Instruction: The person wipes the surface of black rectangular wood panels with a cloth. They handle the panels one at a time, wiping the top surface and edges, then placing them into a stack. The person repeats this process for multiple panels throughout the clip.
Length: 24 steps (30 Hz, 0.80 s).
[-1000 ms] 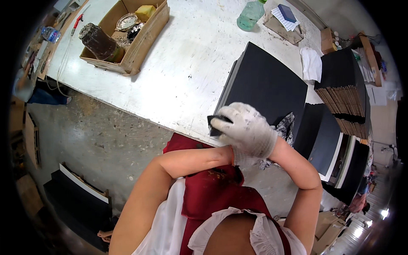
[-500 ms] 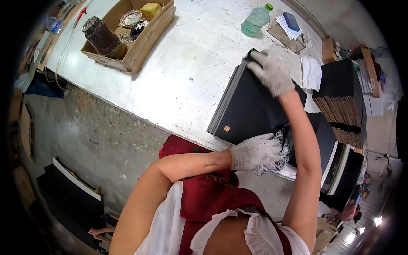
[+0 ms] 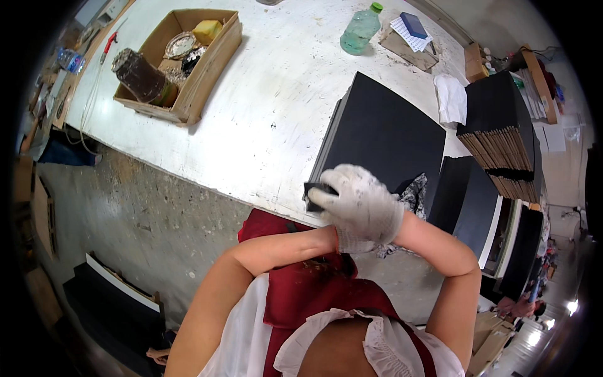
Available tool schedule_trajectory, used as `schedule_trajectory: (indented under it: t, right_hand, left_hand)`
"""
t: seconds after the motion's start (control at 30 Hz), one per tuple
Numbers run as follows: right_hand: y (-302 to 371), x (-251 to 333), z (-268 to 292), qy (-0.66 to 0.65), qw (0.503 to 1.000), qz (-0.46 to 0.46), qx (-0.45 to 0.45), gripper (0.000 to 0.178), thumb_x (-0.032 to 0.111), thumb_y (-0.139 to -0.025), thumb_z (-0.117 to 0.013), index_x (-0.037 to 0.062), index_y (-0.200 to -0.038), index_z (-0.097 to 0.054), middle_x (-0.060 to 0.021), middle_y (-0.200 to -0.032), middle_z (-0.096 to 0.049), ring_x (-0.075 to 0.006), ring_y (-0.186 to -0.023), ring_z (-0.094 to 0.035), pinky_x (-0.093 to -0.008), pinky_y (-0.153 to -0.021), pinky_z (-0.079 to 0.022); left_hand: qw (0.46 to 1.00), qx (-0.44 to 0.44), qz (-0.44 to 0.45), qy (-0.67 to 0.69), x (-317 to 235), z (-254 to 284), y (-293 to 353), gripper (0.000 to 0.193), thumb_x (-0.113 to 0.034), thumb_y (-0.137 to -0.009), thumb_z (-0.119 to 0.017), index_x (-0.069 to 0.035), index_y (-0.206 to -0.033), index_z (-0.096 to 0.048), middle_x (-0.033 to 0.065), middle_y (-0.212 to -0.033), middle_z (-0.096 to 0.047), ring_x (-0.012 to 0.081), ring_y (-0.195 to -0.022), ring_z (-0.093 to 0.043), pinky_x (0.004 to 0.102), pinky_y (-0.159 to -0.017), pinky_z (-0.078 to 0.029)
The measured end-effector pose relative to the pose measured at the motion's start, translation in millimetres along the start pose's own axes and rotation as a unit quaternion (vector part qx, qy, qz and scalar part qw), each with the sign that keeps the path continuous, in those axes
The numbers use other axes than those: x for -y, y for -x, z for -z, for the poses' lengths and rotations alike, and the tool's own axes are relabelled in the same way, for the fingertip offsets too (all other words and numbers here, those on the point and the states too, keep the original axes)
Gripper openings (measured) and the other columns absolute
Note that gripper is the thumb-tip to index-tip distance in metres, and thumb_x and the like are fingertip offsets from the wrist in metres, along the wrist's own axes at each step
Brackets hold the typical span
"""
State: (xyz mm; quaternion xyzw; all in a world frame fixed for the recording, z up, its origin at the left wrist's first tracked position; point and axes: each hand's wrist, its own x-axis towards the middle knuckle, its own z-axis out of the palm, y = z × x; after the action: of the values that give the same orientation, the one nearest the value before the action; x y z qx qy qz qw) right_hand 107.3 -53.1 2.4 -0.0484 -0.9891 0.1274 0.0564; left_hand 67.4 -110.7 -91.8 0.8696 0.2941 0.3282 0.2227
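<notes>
Nearest the camera, a red apron [image 3: 314, 295] over a white frilled top is seen, with both bare forearms brought together above it at the near edge of the white worktable [image 3: 264, 119]. The right hand [image 3: 364, 204], in a speckled white work glove, is closed around a small dark block [image 3: 312, 188], of which only the left end shows past the fingertips [image 3: 320, 200]; its long axis cannot be made out fully, but the exposed end points left, toward the near left corner of the black board. The left hand is covered by the right glove, so whether it is open or closed cannot be told. Just right of the hands a crumpled dark patterned cloth [image 3: 411, 195] is laid at the table edge. Directly beyond the hands a large black board [image 3: 383, 135] lies flat on the table, its long axis running from the near left to the far right, on top of at least one more board of the same kind. To the right, further black panels [image 3: 471, 201] are stood on edge, and beyond them a stack of black-covered boards [image 3: 502, 132] is seen. A white cloth [image 3: 451, 99] lies beside that stack. On the far left an open cardboard box [image 3: 188, 63] holds a dark jar [image 3: 141, 78] and a yellow sponge [image 3: 207, 30]. At the far edge a green plastic bottle [image 3: 359, 30] lies beside a small blue box [image 3: 414, 25].
</notes>
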Motion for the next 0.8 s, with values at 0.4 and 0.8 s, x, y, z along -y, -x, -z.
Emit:
schedule_trajectory:
  t: [0.4, 0.8]
  right_hand:
    - [-53, -213, 29, 0.247, 0.914, -0.31, -0.083, 0.04, 0.053, -0.09, -0.059, 0.0179, -0.101, -0.075, -0.0135, -0.098, -0.069, -0.0325, -0.093, -0.065, -0.0446, -0.081, -0.052]
    - [-28, -177, 26, 0.085, 0.908, -0.401, -0.085, 0.044, 0.054, -0.089, -0.056, 0.0167, -0.101, -0.076, -0.0152, -0.102, -0.072, -0.0345, -0.101, -0.067, -0.0452, -0.089, -0.052]
  left_hand:
    - [0.999, 0.021, -0.008, -0.025, -12, 11, -10, 0.061, -0.012, -0.079, -0.062, -0.012, -0.139, -0.05, 0.013, -0.138, -0.048, 0.0291, -0.134, -0.043, 0.0508, -0.115, -0.03]
    - [0.999, 0.006, 0.029, -0.029, -21, 23, -20, 0.048, -0.013, -0.083, -0.054, -0.011, -0.13, -0.063, 0.0113, -0.134, -0.057, 0.0282, -0.132, -0.05, 0.0468, -0.116, -0.034]
